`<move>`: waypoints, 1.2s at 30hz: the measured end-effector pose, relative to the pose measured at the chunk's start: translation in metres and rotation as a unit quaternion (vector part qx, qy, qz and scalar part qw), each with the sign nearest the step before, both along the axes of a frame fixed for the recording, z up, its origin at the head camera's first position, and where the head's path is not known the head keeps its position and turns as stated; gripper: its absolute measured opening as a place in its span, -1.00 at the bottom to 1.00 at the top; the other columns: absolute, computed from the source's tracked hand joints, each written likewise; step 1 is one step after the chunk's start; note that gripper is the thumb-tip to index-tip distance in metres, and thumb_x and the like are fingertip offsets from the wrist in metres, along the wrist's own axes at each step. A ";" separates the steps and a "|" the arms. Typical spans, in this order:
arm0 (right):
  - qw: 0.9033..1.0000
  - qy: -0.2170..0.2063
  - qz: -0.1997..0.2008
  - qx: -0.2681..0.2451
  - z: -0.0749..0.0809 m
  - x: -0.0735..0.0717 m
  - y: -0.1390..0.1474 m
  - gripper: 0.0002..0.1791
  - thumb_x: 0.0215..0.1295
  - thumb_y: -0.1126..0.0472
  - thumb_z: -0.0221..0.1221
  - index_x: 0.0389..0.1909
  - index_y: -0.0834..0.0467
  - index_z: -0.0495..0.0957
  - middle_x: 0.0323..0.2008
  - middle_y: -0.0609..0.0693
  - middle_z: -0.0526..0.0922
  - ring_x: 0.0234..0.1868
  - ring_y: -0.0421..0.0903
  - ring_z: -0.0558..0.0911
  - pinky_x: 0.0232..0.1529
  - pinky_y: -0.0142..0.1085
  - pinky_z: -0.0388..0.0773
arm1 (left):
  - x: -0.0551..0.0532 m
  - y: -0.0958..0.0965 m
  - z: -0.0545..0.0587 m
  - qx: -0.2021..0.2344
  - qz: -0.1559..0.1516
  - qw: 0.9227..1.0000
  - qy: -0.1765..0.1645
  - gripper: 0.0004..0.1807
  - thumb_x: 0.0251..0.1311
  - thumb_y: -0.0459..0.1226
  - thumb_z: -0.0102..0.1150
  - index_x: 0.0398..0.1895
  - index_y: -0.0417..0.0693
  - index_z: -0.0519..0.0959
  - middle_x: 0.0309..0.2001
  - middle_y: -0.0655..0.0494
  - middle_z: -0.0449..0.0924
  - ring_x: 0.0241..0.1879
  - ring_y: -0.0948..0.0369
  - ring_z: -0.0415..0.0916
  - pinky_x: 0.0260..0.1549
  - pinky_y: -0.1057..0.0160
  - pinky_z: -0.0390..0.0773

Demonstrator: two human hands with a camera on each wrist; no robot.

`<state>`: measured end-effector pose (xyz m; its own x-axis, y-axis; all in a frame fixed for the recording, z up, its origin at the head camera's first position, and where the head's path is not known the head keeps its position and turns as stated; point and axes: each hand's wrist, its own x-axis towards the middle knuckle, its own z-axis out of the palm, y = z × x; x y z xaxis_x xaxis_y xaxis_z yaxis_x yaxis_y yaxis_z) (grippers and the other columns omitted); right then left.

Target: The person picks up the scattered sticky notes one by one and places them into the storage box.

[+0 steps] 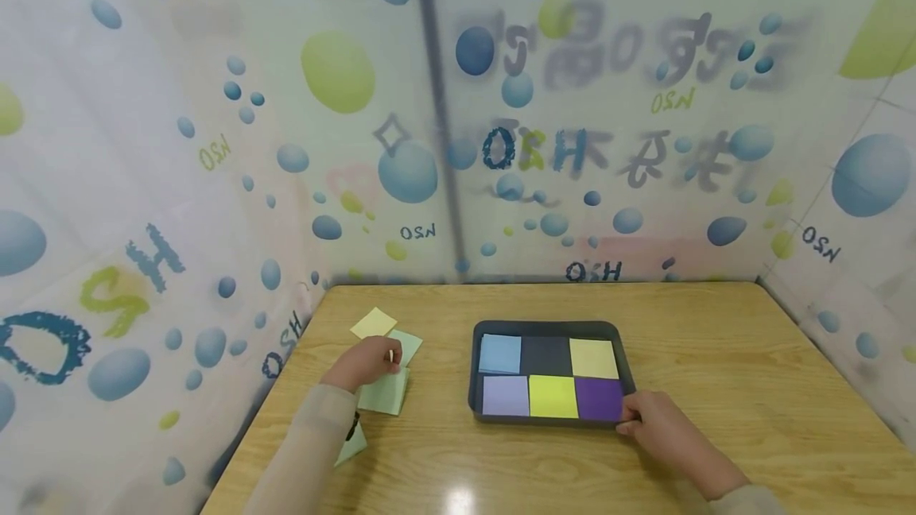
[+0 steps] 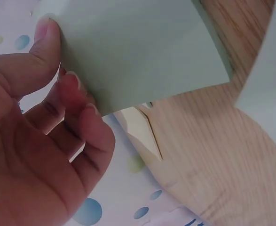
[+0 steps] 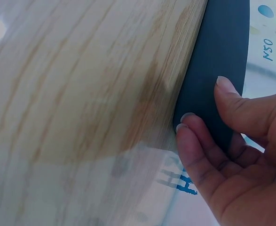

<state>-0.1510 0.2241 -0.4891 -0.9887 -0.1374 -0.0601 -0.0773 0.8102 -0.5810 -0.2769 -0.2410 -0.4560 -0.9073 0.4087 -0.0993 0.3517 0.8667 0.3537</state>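
My left hand (image 1: 368, 362) is over the left side of the table, among pale green square papers (image 1: 386, 393). In the left wrist view its thumb and fingers pinch the edge of a pale green square paper (image 2: 147, 52); which of the squares in the head view this is, I cannot tell. My right hand (image 1: 654, 422) grips the near right corner of a dark tray (image 1: 547, 422), thumb on the wall (image 3: 213, 61). Squares lie in the tray: light blue (image 1: 500, 354), cream (image 1: 594, 359), lavender (image 1: 506, 396), bright yellow (image 1: 553, 397) and purple (image 1: 599, 399).
Beyond my left hand lies a pale yellow square (image 1: 373, 323), next to another green square (image 1: 408, 346). One more green square (image 1: 352, 446) is partly hidden by my left wrist. Patterned sheets (image 1: 501, 245) rise behind and beside the wooden table (image 1: 444, 467).
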 end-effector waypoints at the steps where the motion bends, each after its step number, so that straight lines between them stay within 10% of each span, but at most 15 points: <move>1: 1.000 -0.002 -0.001 0.000 0.000 0.000 0.000 -0.69 0.15 0.38 0.38 -0.65 0.10 0.48 -0.59 -0.11 0.46 -0.47 -0.16 0.40 -0.48 -0.39 0.31 | 0.000 0.001 0.001 0.002 -0.001 1.000 -0.001 -0.81 0.28 -0.36 0.31 -0.43 0.02 0.51 -0.53 0.16 0.39 -0.53 0.23 0.29 -0.46 0.25 0.33; 36: 1.000 0.010 0.006 0.003 0.002 0.001 -0.001 -0.67 0.13 0.38 0.39 -0.65 0.11 0.45 -0.59 -0.10 0.43 -0.47 -0.16 0.39 -0.48 -0.38 0.30 | -0.002 0.080 0.045 -0.009 0.004 0.997 0.072 -0.90 0.29 -0.18 0.32 -0.36 0.10 0.60 -0.33 0.24 0.63 -0.40 0.25 0.44 -0.34 0.20 0.50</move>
<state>-0.1499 0.2232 -0.4874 -0.9881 -0.1485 -0.0411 -0.0982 0.8126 -0.5745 -0.2792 -0.1608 -0.4106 -0.9160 0.4003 0.0251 0.3904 0.8755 0.2849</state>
